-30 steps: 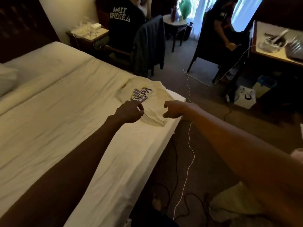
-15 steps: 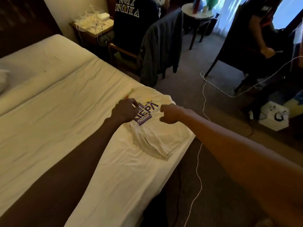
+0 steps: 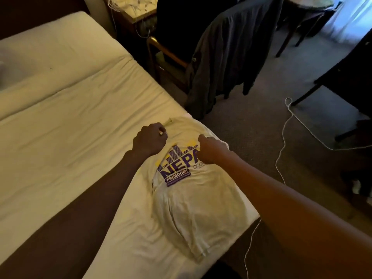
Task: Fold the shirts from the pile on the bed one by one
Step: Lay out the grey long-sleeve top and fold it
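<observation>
Bed (image 3: 60, 117): pale sheet, fills the left and centre of the view, with its right edge running diagonally down to the near corner. Carpet floor (image 3: 251, 121): grey, takes up the right side. Chair (image 3: 169, 55): wooden frame, stands just beside the bed's right edge, with a grey jacket (image 3: 227, 57) draped over its back and hanging nearly to the floor. Shirt (image 3: 201, 208): cream, folded into a narrow strip and lying flat on the bed close to the right edge. Its long axis runs from the hands back toward the camera, the near end sits close to the bed corner, and the purple and yellow "NEPA FREEDOM" print faces up at the far end. Nightstand (image 3: 132, 9): at the top, past the bed, with tangled white wires on it. White cable (image 3: 281, 141): loops across the carpet and runs down along the bed's edge. Both arms reach out over the bed to the shirt's far end. Left grip (image 3: 150, 140): fingers curled, pinching pale cloth at the shirt's far left corner. Right grip (image 3: 211, 151): clenched on the cloth at the far right corner, knuckles up, partly covering the print. Small yellow-green bit (image 3: 168, 122): on the sheet just past the left grip, too small to identify.
</observation>
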The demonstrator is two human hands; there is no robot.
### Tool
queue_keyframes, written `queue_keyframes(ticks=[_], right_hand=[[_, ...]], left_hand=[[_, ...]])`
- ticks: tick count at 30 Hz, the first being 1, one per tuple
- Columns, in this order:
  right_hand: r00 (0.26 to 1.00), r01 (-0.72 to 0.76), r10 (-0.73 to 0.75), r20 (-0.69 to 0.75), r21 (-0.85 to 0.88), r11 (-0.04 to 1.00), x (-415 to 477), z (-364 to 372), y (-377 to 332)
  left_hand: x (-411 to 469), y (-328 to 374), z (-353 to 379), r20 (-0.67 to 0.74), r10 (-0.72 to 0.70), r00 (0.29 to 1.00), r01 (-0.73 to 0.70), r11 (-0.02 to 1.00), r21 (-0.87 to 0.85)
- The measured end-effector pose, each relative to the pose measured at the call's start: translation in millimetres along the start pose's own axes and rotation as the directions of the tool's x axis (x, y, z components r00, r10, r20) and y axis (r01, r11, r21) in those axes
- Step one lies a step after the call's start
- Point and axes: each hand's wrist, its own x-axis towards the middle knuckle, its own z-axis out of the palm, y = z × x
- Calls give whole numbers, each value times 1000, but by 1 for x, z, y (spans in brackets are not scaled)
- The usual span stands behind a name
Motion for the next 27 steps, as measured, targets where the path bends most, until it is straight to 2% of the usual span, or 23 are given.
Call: queue_keyframes(ticks=[4,10,13,16,19,21,24,27], right_hand=[[996,54,-53,72,-14,998,79,17,5],[986,157,-151,67,-105,982,198,71,-3],[977,215,-214,20,-121,969,254,93,-14],[960,248,-265,-92,-164,955,307,107,-22],[932,276,-316,-178,-215,937,352,116,-27],[937,290,-330,-118,-268,919,378,118,-25],[953,298,-297,57,-344,890,404,123,-12],[940,275,-334,-64,-435,857,399,130,-6]], left_hand=[[41,-37,29,0,-130,991,130,991,-29],[87,-116,86,-32,-371,928,366,925,-96],[107,-151,116,-56,-428,902,420,900,-116],[128,-180,141,-72,-498,864,483,861,-162],[146,-207,162,-31,-540,841,520,823,-230],[155,-219,171,3,-537,844,520,816,-254],[166,-230,185,-24,-558,830,527,797,-295],[166,-228,194,-8,-587,809,551,764,-337]])
